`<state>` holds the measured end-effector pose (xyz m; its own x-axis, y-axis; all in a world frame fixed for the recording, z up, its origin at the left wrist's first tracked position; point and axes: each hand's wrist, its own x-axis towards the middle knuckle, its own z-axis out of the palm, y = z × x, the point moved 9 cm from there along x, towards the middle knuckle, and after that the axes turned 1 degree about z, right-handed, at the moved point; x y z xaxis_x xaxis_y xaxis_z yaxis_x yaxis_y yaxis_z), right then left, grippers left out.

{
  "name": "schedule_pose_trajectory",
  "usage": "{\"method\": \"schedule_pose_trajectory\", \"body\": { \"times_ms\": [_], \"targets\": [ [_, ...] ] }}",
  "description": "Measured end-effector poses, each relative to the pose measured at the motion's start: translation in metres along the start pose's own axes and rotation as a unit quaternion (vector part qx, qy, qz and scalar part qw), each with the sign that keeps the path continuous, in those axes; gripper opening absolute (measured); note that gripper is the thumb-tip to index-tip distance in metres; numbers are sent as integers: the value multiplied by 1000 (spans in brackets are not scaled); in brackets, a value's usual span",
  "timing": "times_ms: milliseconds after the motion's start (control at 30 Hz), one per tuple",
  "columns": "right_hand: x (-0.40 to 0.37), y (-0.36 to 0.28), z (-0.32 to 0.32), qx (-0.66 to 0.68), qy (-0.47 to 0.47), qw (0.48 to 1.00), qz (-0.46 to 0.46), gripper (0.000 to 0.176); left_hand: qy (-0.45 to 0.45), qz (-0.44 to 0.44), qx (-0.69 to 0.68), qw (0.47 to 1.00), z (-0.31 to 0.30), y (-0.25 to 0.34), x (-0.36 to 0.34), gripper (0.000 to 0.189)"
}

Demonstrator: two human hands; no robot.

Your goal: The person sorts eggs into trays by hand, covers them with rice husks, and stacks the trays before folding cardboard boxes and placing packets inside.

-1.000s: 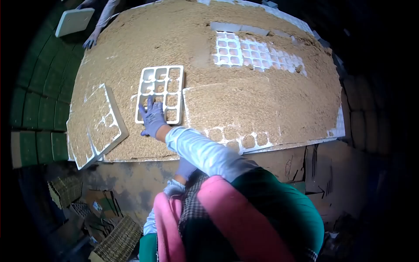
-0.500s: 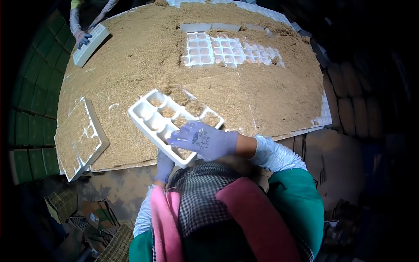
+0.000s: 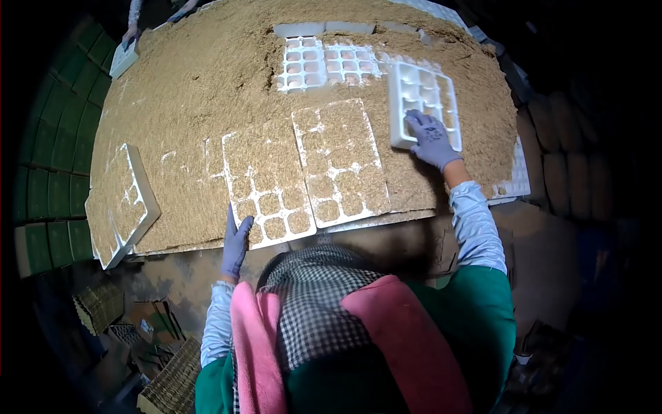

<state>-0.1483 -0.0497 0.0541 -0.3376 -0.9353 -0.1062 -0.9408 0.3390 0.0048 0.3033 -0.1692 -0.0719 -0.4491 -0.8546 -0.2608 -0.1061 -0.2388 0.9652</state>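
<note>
My right hand (image 3: 432, 142), in a purple glove, grips the near side of a white foam tray (image 3: 452, 103), its fingers inside a cell. The tray's cells look mostly bare, and it lies over the brown granular material to the right. My left hand (image 3: 236, 241), gloved too, holds the left edge of a foam tray (image 3: 272, 245) near the table's front edge, thumb on the rim. Granular material fills that tray's cells. Beside it on the right lies another filled foam tray (image 3: 379, 162).
Brown granular material (image 3: 186, 90) covers the wide table. Farther back, trays (image 3: 324, 65) hold pale rounded things. A filled tray (image 3: 146, 193) lies tilted at the left. A co-worker's hand (image 3: 129, 38) holds a tray at the far left. Green crates (image 3: 38, 200) stand beyond.
My right hand has moved right and away from me with a white tray. My left hand is now at a filled tray's edge. Two filled trays show in front. The co-worker's tray has moved farther off.
</note>
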Motion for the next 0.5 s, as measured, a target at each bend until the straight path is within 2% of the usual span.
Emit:
{"method": "schedule_pose_trajectory", "body": {
  "times_ms": [33, 100, 167, 200, 233, 300, 367, 433, 500],
  "targets": [
    [-8, 18, 3, -114, 108, 987, 24, 68, 6, 2, -1, 1000, -3, 2, 1, 69],
    [-31, 15, -20, -92, 241, 965, 53, 61, -11, -119, 60, 991, -7, -14, 0, 63],
    [-54, 12, -5, 148, 186, 958, 161, 56, 23, -88, 37, 995, -5, -9, 5, 59],
    [-55, -2, 25, 246, 64, 954, 162, 55, 8, -51, 62, 997, 1, -1, 10, 60],
    [-57, -24, 58, 335, -64, 928, 152, 55, 2, -15, 88, 996, 3, 7, 13, 61],
    [-64, -62, 102, 339, -145, 910, 188, 59, 2, -53, 106, 993, 4, 8, 9, 66],
    [-63, -53, 131, 401, 31, 902, 157, 57, 48, 3, 166, 985, -5, 3, 10, 71],
    [-70, -74, 116, 579, 2, 798, 166, 61, 40, 24, 164, 985, -1, 27, 6, 74],
    [-74, -72, 109, 586, 8, 794, 164, 64, 12, 18, 113, 993, -2, 26, 12, 77]
  ]
}}
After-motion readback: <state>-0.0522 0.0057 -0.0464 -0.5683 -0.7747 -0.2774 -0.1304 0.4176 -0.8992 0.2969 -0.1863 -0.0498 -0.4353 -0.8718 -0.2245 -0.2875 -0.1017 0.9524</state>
